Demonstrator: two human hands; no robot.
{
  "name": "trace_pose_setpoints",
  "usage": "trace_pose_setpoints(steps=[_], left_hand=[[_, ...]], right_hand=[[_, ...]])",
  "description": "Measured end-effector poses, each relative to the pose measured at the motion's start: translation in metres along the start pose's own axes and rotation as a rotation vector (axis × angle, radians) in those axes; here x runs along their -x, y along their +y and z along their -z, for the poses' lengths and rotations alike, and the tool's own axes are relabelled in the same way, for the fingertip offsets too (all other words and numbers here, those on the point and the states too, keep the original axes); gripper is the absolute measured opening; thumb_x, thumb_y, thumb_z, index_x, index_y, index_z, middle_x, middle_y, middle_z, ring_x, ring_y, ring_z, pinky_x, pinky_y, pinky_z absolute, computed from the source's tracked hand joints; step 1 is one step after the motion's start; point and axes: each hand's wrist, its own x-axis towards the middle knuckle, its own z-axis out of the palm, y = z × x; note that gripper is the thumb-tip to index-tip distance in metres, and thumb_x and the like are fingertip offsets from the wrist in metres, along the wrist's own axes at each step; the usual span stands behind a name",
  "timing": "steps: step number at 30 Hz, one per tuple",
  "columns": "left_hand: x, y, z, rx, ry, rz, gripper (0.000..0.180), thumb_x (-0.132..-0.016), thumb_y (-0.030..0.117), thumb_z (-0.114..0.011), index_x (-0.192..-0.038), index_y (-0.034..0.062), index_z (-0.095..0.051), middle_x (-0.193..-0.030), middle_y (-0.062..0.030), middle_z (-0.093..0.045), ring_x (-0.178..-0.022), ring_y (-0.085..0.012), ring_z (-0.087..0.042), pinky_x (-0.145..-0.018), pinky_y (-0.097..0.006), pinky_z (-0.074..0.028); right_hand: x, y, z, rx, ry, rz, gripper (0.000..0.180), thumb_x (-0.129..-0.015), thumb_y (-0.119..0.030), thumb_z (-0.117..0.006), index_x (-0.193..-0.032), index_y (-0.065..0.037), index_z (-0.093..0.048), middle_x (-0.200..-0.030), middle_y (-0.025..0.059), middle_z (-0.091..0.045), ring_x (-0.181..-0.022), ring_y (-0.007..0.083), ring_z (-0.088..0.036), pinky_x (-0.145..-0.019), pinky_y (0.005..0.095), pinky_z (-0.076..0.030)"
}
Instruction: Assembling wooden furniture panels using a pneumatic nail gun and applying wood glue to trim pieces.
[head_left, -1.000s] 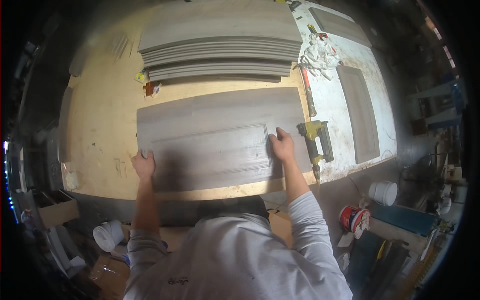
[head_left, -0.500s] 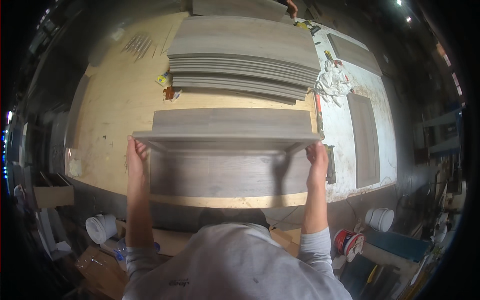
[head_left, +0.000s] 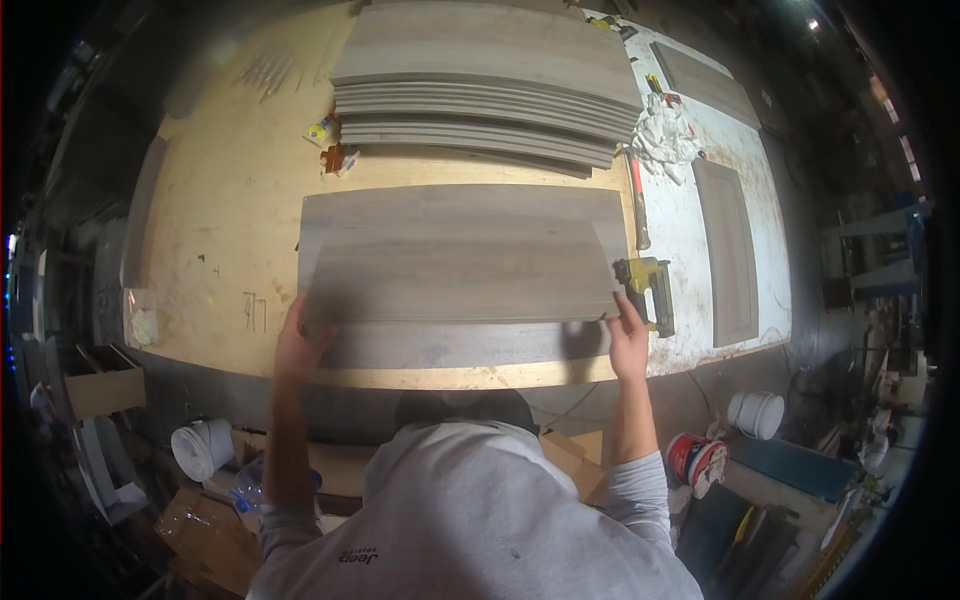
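A grey wood-grain cabinet panel (head_left: pixel 460 265) lies face up over another grey panel (head_left: pixel 470 347), whose near strip shows below it. My left hand (head_left: pixel 303 338) is closed on the near left corner of the upper panel; motion blurs it somewhat. My right hand (head_left: pixel 628 335) grips the near right corner, fingers at the edge. How closely the two panels touch cannot be told. A yellow and black nail gun (head_left: pixel 650 290) lies just beyond my right hand.
Across the worktable (head_left: pixel 230 220) stands a stack of grey panels (head_left: pixel 480 105). A red-handled hammer (head_left: pixel 638 205) and a crumpled white cloth (head_left: pixel 665 140) lie right of it. Another panel (head_left: pixel 728 255) rests at the right. White buckets (head_left: pixel 203 450) stand on the floor.
The panel in my hands has turned from nearly edge-on to face up, its held edge coming down toward me. More of the nail gun shows. The view has shifted slightly.
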Motion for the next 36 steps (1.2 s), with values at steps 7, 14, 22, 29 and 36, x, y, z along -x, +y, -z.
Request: trace_pose_setpoints(steps=[7,14,22,29,36], left_hand=[[0.023,-0.087,-0.016,-0.766,-0.132,-0.169,0.072,-0.081,0.019,-0.080,-0.146,0.0059,-0.050,-0.142,-0.0225,-0.056,-0.131,-0.0433,-0.051,-0.111,-0.050,-0.042],[0.017,-0.076,-0.034,-0.651,0.010,-0.200,0.055,-0.084,0.014,-0.075,-0.137,0.0089,-0.060,-0.129,-0.0193,-0.061,-0.122,-0.0401,-0.056,-0.106,-0.049,-0.045],[0.015,-0.073,-0.030,-0.589,-0.017,-0.101,0.050,-0.085,0.016,-0.075,-0.133,0.0090,-0.064,-0.122,-0.0139,-0.064,-0.114,-0.0326,-0.062,-0.099,-0.043,-0.049],[0.009,-0.106,-0.066,-1.109,-0.035,-0.541,0.059,-0.086,0.023,-0.073,-0.141,0.0101,-0.058,-0.150,-0.0185,-0.048,-0.136,-0.0481,-0.044,-0.111,-0.061,-0.037],[0.018,0.006,-0.202,-0.952,-0.310,-0.607,0.061,-0.088,0.036,-0.072,-0.144,0.0157,-0.056,-0.155,-0.0120,-0.045,-0.144,-0.0414,-0.037,-0.118,-0.058,-0.030]], right_hand=[[0.023,0.060,0.008,0.755,-0.155,0.512,0.056,-0.081,-0.007,-0.073,-0.135,-0.002,-0.061,-0.130,0.0208,-0.065,-0.114,0.0368,-0.064,-0.103,0.0395,-0.049],[0.018,0.059,-0.001,0.597,-0.076,0.385,0.046,-0.079,-0.002,-0.074,-0.124,-0.008,-0.068,-0.099,0.0167,-0.066,-0.090,0.0338,-0.064,-0.080,0.0418,-0.052],[0.020,0.060,0.009,0.661,-0.065,0.311,0.040,-0.081,-0.003,-0.075,-0.120,-0.011,-0.071,-0.095,0.0144,-0.070,-0.089,0.0380,-0.066,-0.083,0.0420,-0.055],[-0.037,0.043,0.063,0.727,0.155,0.342,0.052,-0.078,-0.010,-0.080,-0.128,-0.013,-0.067,-0.109,0.0178,-0.069,-0.104,0.0398,-0.064,-0.095,0.0465,-0.052],[-0.089,0.067,0.047,0.709,0.194,0.085,0.089,-0.076,-0.014,-0.083,-0.154,-0.021,-0.041,-0.135,0.0208,-0.050,-0.118,0.0424,-0.057,-0.101,0.0489,-0.049]])
